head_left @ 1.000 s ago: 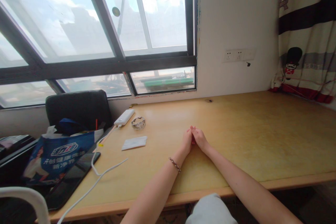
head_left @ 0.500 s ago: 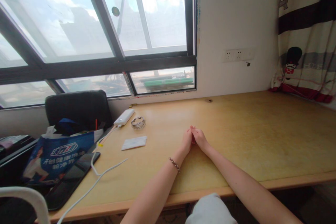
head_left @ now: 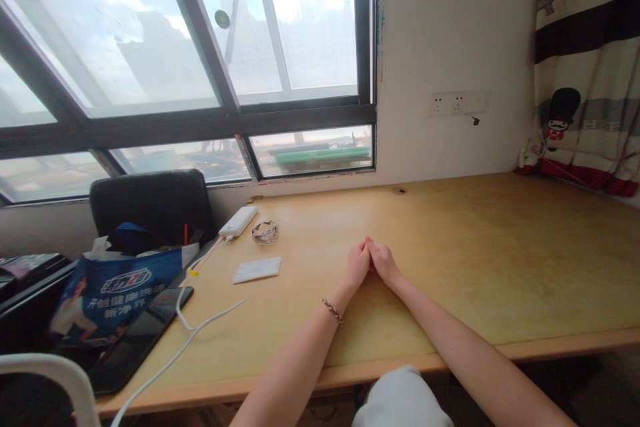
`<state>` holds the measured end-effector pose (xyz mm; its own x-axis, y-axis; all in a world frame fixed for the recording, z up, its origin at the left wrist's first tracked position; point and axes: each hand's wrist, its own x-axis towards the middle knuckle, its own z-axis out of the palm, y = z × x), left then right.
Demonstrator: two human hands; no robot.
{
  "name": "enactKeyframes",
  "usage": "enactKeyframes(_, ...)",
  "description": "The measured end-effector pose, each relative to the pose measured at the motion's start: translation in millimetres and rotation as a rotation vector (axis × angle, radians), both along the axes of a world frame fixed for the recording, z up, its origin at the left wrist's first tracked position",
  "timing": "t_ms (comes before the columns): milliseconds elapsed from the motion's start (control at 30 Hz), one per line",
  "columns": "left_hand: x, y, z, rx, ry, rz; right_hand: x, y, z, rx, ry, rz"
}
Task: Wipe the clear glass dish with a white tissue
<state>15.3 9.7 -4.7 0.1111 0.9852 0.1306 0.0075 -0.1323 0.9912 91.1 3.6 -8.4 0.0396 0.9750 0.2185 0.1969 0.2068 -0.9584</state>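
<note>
My left hand [head_left: 357, 263] and my right hand [head_left: 384, 261] rest side by side on the yellow wooden desk [head_left: 475, 247], near its middle. Their curled fingers touch each other at the knuckles and tips. No object shows in either hand; the gap between the palms is hidden. A thin beaded bracelet [head_left: 333, 311] circles my left wrist. Both forearms lie across the desk's front edge. The nearest loose thing is a flat white packet [head_left: 257, 270], well to the left of my left hand.
A white power bank [head_left: 239, 221] and a silvery bangle [head_left: 265, 232] lie near the window. A white cable [head_left: 200, 327] runs past a dark tablet [head_left: 135, 340]. A blue bag [head_left: 107, 290] and black chair [head_left: 150, 203] stand left. Wall sockets [head_left: 455, 103] and a striped curtain [head_left: 585, 67] are right.
The hands stay together in the same spot. The view has shifted slightly, so everything sits a little higher and to the right.
</note>
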Motion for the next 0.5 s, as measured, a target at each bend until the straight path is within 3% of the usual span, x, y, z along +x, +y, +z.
enactKeyframes(133, -20.8, -1.5, 12.6, 0.185, 0.329, 0.03, 2.8, 2.8, -2.6, -0.002, -0.054, -0.021)
enactKeyframes(300, -61.3, 5.3, 32.4, 0.385, 0.946, 0.393, 8.3, 9.7, -5.8, -0.026, -0.073, -0.15)
enactKeyframes(400, -88.1, 11.5, 34.3, 0.264, 1.155, 0.728, 8.8, 11.3, -8.7, -0.023, -0.071, -0.166)
enactKeyframes(500, -113.5, 19.9, 22.1, 0.002, 1.243, 0.997, 7.0, 9.9, -10.5, -0.014, -0.084, -0.152)
